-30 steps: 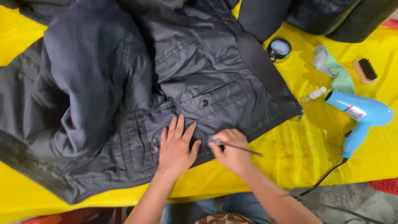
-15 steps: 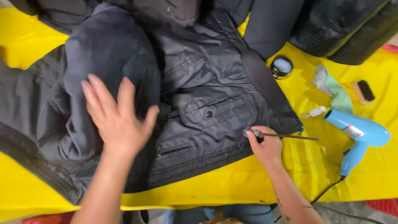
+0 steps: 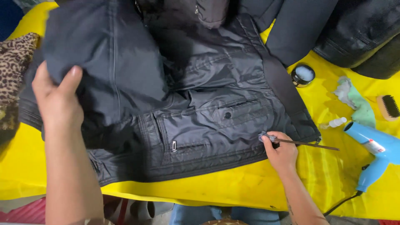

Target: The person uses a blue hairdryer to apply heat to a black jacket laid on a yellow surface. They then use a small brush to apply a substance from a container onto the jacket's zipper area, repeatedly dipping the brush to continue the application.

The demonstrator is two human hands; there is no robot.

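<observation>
Right hand (image 3: 280, 152) near the table's (image 3: 233, 189) front edge pinches a thin brush (image 3: 298, 142), tip touching the jacket (image 3: 200, 104) hem. Left hand (image 3: 56, 102) grips a jacket sleeve, lifted. Jacket covers the table's middle. Hair dryer (image 3: 373, 152) at right edge; tin (image 3: 303, 74) farther back.

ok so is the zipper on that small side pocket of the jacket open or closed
Closed. The zipper on the dark jacket lies as a flat line with its pull at the left end, and no gap or lining shows.
</observation>
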